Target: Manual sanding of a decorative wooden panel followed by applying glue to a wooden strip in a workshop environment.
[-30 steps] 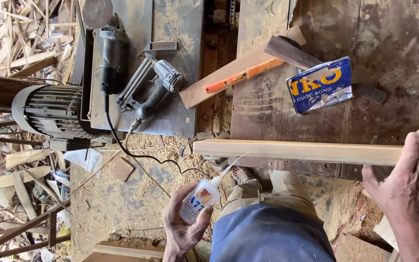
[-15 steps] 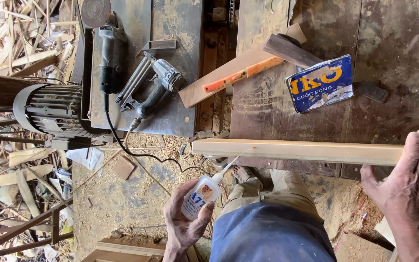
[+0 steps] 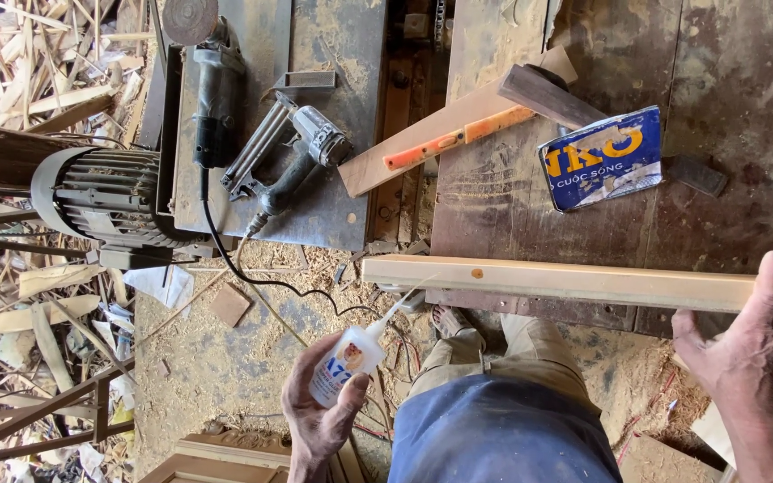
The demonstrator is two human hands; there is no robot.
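- Head view: left hand point(image 3: 319, 413) grips a glue bottle point(image 3: 348, 360), nozzle near the wooden strip's point(image 3: 565, 281) end.
- Right hand point(image 3: 762, 333) clasps the strip's other end at the workbench point(image 3: 744, 134) edge.
- Gluing seems underway; next calls for steady squeezing along the strip.

Sawdust-strewn dirt floor point(image 3: 225, 358); offcut pile point(image 3: 38, 63) at left; worn metal workbench point(image 3: 726, 134); daylight.

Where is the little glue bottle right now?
In the head view, low and left of centre, the glue bottle sits in the left hand, nozzle aimed up at the near end of the wooden strip.
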